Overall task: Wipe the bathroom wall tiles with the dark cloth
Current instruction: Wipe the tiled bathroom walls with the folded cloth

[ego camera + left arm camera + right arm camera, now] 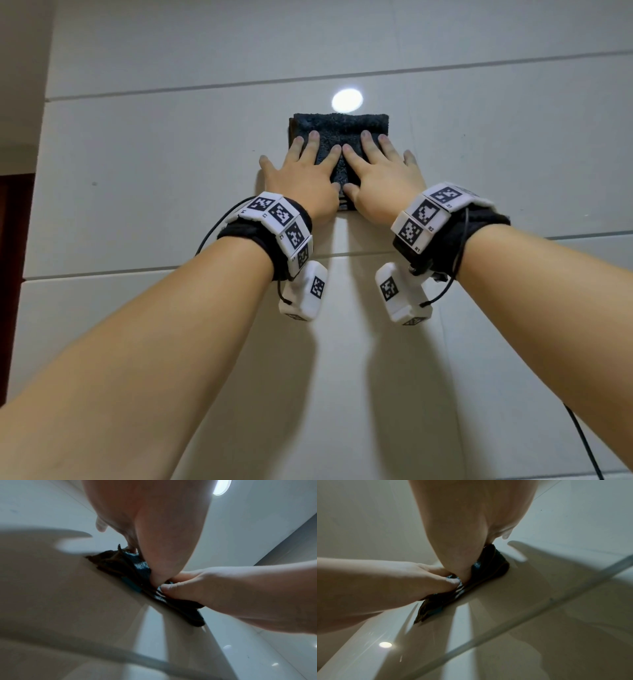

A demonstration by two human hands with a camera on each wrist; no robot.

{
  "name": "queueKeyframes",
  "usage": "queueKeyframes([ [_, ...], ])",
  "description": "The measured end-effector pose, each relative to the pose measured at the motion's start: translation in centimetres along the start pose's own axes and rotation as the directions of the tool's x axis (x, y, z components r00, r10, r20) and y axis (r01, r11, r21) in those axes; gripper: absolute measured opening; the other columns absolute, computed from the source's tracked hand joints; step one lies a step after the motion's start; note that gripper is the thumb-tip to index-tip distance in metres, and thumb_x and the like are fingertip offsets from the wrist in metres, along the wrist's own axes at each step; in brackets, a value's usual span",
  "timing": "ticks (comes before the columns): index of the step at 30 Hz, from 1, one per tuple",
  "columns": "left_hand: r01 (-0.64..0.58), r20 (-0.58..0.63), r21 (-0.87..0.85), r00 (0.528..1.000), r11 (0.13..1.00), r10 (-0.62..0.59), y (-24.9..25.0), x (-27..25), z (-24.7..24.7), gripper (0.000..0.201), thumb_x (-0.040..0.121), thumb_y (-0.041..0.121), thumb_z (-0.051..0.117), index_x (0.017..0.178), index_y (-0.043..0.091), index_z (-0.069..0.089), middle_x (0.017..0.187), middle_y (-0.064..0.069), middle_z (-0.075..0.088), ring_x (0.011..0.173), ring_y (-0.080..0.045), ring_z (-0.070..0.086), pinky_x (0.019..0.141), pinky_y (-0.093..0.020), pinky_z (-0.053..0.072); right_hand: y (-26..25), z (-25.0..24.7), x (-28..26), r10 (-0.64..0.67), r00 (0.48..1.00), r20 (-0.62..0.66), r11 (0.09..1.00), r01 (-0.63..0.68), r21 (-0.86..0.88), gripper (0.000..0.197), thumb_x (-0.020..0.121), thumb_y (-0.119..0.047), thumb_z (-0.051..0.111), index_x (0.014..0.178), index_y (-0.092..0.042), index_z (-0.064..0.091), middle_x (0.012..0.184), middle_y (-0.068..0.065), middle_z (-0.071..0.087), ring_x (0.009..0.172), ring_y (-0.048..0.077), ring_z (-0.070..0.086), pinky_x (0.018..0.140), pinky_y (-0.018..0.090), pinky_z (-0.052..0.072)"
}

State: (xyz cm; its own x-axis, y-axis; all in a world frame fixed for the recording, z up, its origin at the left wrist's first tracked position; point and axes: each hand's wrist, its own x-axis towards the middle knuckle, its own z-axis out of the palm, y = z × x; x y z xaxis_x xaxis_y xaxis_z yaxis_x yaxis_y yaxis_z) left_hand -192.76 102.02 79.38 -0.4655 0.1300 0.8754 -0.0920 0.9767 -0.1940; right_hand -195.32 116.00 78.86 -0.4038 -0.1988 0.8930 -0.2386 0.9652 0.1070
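Note:
A folded dark cloth [342, 125] lies flat against the pale wall tiles [171, 171], at the upper middle of the head view. Both hands press it side by side with straight, spread fingers. My left hand [303, 171] covers its left half and my right hand [380, 171] its right half, index fingers and thumbs nearly touching. In the left wrist view the cloth [123, 566] shows as stacked dark layers under the left hand [154, 534]. The right wrist view shows the cloth [489, 563] squeezed between the right hand [471, 527] and the tile.
A ceiling light's reflection [347, 100] glares on the tile just above the cloth. Horizontal grout lines [171, 89] cross the wall. A dark door frame [13, 274] stands at the far left edge. A black cable [582, 442] hangs from the right wrist.

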Motion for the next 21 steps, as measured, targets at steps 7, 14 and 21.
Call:
queueKeyframes([
  [7, -0.006, 0.028, -0.044, 1.000, 0.999, 0.008, 1.4, -2.2, 0.8, 0.065, 0.101, 0.051, 0.036, 0.156, 0.043, 0.004, 0.167, 0.004, -0.010, 0.153, -0.018, -0.007, 0.114, -0.068, 0.011, 0.5, 1.2, -2.9, -0.003, 1.000, -0.007, 1.000, 0.003, -0.001, 0.066, 0.102, -0.047, 0.035, 0.157, -0.031, 0.003, 0.165, 0.002, -0.009, 0.151, 0.025, -0.007, 0.121, 0.052, 0.005],
  [14, -0.025, 0.057, -0.047, 0.998, 0.999, 0.027, 3.5, -5.7, 2.0, 0.071, 0.097, 0.054, 0.045, 0.156, 0.043, 0.008, 0.167, 0.002, -0.007, 0.153, -0.020, -0.004, 0.113, -0.067, 0.015, 1.5, 2.6, -7.1, 0.006, 1.000, 0.021, 1.000, -0.006, 0.020, 0.069, 0.101, -0.045, 0.041, 0.157, -0.032, 0.003, 0.165, 0.001, -0.010, 0.151, 0.025, -0.007, 0.120, 0.053, 0.006],
  [21, -0.042, 0.051, -0.026, 0.998, 0.999, 0.044, 6.4, -9.1, 3.0, 0.074, 0.096, 0.054, 0.051, 0.157, 0.038, 0.013, 0.167, -0.005, 0.001, 0.152, -0.026, 0.006, 0.111, -0.065, 0.021, 2.8, 3.1, -11.1, 0.018, 0.998, 0.059, 0.999, -0.015, -0.047, 0.070, 0.100, -0.044, 0.045, 0.156, -0.032, 0.006, 0.165, 0.002, -0.006, 0.151, 0.024, -0.001, 0.119, 0.052, 0.009],
])
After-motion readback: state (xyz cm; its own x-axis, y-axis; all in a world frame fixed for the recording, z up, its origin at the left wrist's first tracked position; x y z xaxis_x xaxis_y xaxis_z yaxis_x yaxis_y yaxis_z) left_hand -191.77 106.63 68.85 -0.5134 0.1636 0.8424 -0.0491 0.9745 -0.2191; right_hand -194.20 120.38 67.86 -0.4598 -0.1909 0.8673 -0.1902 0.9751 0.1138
